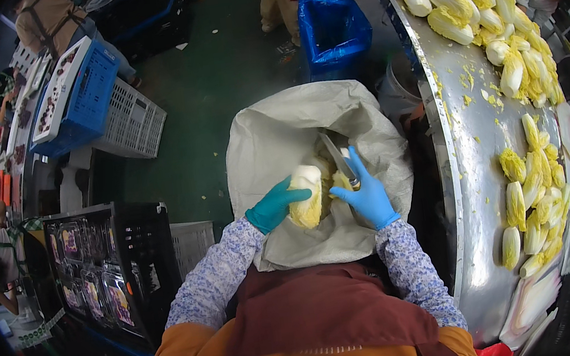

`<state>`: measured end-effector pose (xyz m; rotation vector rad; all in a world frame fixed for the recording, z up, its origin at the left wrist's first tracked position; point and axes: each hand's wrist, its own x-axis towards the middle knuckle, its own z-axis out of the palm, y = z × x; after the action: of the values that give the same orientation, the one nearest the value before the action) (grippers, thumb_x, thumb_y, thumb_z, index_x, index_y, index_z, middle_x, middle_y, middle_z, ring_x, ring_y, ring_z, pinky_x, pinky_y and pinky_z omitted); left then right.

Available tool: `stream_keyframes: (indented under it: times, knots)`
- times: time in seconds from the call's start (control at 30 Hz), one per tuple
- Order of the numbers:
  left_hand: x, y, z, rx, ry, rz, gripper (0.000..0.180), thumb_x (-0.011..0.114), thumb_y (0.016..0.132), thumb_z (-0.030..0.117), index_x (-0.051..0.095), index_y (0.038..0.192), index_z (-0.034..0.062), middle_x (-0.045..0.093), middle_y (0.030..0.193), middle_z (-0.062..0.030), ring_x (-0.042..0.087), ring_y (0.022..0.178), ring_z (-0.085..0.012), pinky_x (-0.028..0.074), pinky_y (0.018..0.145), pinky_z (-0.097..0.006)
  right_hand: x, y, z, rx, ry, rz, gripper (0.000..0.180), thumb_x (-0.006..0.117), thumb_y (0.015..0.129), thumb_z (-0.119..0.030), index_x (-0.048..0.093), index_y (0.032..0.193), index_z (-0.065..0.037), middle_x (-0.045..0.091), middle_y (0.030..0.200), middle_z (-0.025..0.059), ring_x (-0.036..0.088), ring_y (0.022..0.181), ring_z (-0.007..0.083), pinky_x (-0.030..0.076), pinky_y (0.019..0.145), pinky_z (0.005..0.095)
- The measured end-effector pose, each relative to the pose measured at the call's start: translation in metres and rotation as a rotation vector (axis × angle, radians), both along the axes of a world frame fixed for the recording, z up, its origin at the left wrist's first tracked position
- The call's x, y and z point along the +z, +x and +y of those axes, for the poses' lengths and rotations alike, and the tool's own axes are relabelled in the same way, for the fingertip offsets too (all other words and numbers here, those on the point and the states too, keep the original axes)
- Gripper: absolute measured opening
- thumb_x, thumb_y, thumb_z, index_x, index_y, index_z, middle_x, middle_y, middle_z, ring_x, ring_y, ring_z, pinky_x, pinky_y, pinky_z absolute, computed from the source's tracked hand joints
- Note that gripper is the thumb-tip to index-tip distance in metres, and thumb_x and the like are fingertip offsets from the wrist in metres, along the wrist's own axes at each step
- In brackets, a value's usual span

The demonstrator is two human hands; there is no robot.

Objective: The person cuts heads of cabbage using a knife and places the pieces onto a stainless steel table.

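In a green glove, my left hand (273,206) is closed around a napa cabbage (307,199), its white base up and yellow leaves down. My right hand (367,198), gloved in blue, grips a knife (337,154) whose blade points up and away to the left. Both hands are above the opening of a large white woven sack (258,135). Yellowish leaves lie inside the sack, partly hidden behind the cabbage and my right hand. The blade is apart from the held cabbage.
To the right, a metal table (474,183) carries piles of napa cabbages (452,4) and leaf scraps. A blue-lined bin (334,29) stands beyond the sack. Black crate (146,266) with clear packages is at left; blue crate (79,96) farther off. Other people work around.
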<state>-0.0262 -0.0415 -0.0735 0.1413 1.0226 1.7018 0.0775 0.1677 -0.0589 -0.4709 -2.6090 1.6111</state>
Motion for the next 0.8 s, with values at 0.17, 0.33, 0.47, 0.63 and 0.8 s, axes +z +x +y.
stream_keyframes:
  times: [0.17,0.33,0.47,0.63,0.8]
  knots:
    - [0.009,0.008,0.009,-0.212,0.007,0.027,0.058,0.068,0.083,0.016,0.042,0.133,0.0028,0.057,0.118,-0.0098,0.057,0.107,-0.0188,0.047,0.093,-0.033,0.022,-0.005,-0.018,0.147,-0.015,0.09,0.054,0.068,0.082,-0.017,0.05,0.133,-0.016,0.065,0.102,0.0088,0.061,0.084,0.0159,0.05,0.073,0.0298]
    - [0.036,0.015,0.016,-0.176,0.117,0.053,0.06,0.072,0.08,0.017,0.043,0.131,0.003,0.058,0.116,-0.0085,0.059,0.102,-0.0187,0.047,0.091,-0.032,-0.02,-0.029,0.014,-0.314,-0.254,-0.184,0.032,0.065,0.083,-0.02,0.06,0.11,-0.003,0.064,0.082,0.0116,0.06,0.067,0.0192,0.05,0.066,0.0318]
    - [-0.002,0.006,0.033,0.361,0.029,-0.031,0.044,0.067,0.086,0.015,0.047,0.122,0.0015,0.058,0.109,-0.0091,0.059,0.101,-0.0197,0.048,0.089,-0.032,-0.01,-0.009,0.007,-0.263,0.126,-0.21,0.059,0.068,0.083,-0.025,0.045,0.133,-0.004,0.066,0.093,0.0126,0.065,0.077,0.0219,0.051,0.071,0.034]
    - [-0.037,0.015,0.055,0.632,0.108,-0.208,0.04,0.066,0.087,0.018,0.048,0.119,0.0031,0.057,0.111,-0.0091,0.058,0.101,-0.0218,0.049,0.086,-0.034,0.031,0.011,-0.036,-0.116,0.196,0.15,0.059,0.07,0.081,-0.019,0.047,0.135,-0.015,0.062,0.107,0.0077,0.064,0.083,0.0209,0.052,0.074,0.0322]
    - [-0.038,0.022,0.065,0.668,0.172,-0.489,0.041,0.065,0.088,0.021,0.049,0.121,0.0023,0.055,0.115,-0.0111,0.055,0.106,-0.0247,0.046,0.093,-0.037,-0.019,0.011,-0.019,-0.14,0.257,0.27,0.04,0.067,0.083,-0.014,0.056,0.12,-0.01,0.061,0.105,0.0087,0.063,0.084,0.0189,0.05,0.076,0.0311]
